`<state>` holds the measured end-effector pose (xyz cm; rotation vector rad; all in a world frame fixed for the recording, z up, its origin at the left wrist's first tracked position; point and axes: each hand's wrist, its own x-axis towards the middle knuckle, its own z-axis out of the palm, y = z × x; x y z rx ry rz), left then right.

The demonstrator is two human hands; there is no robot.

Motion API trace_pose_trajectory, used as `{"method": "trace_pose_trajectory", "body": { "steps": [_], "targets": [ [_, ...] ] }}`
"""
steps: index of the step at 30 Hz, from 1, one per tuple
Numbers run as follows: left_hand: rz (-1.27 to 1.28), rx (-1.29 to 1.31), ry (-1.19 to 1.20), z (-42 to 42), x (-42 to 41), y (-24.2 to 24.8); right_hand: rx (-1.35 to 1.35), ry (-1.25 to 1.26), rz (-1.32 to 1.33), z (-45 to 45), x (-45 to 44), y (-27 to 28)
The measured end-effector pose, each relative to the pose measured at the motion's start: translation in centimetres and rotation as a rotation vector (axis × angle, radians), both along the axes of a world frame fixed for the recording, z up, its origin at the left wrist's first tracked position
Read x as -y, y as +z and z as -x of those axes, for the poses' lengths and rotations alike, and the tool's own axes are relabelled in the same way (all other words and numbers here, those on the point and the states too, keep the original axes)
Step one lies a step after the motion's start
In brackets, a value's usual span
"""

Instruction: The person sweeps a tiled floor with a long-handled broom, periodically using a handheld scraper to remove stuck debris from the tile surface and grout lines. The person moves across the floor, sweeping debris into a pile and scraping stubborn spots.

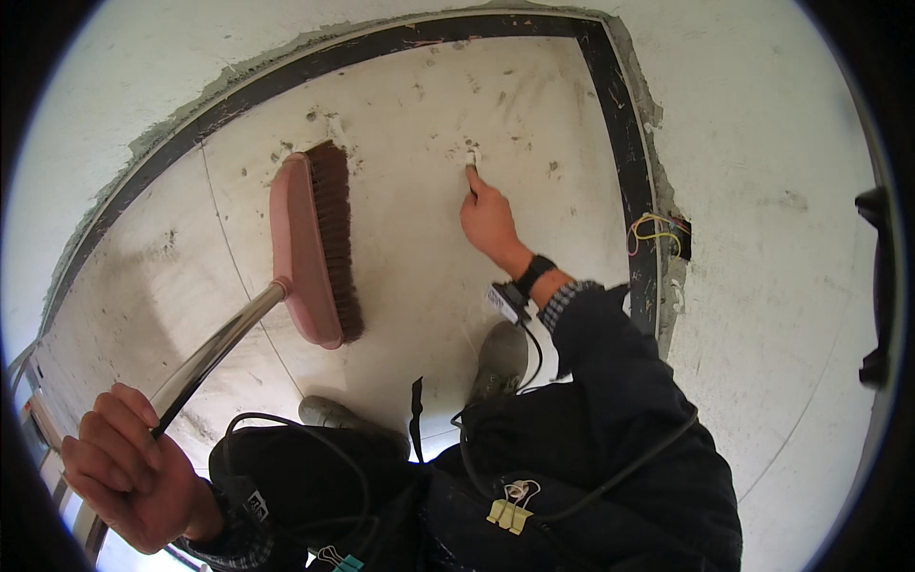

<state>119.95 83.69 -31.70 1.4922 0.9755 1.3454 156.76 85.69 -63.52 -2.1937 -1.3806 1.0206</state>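
My left hand [129,465] grips the shiny metal handle [221,350] of a broom at the lower left. Its pink plastic head [293,243] rests on the pale, marked floor [414,236], with dark brown bristles [336,243] facing right. Ahead of my feet, my right hand [493,218] reaches down to the floor. It holds a small, slim tool [471,159] with a pale tip and a dark part, the index finger pressed along it. The tip meets the floor beside dark specks; my fingers hide most of the tool, so its kind is unclear.
A dark border strip [400,43] runs along the base of white walls with rough plaster edges. Coloured wires [654,232] stick out of a wall recess at right. Black cable [629,465] crosses my clothing, near a yellow binder clip [510,515]. My shoes [500,357] stand close by.
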Motion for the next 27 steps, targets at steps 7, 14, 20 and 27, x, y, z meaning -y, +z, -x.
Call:
{"method": "trace_pose_trajectory", "body": {
  "steps": [7, 14, 20, 27],
  "targets": [
    [0.015, -0.043, -0.019, -0.2, 0.5, 0.5, -0.051, -0.035, -0.063, -0.6, -0.1, 0.4],
    [0.021, -0.034, -0.016, -0.7, 0.7, 0.7, -0.003, 0.011, -0.066, -1.2, -0.3, 0.4],
    [0.018, -0.077, 0.036, -1.0, 0.6, 0.6, 0.007, -0.089, 0.038, -2.0, 0.3, 0.0],
    [0.030, 0.065, 0.067, -1.5, 0.4, 0.0, 0.173, -0.396, -0.196, -5.5, 5.5, -2.2]
  ]
}}
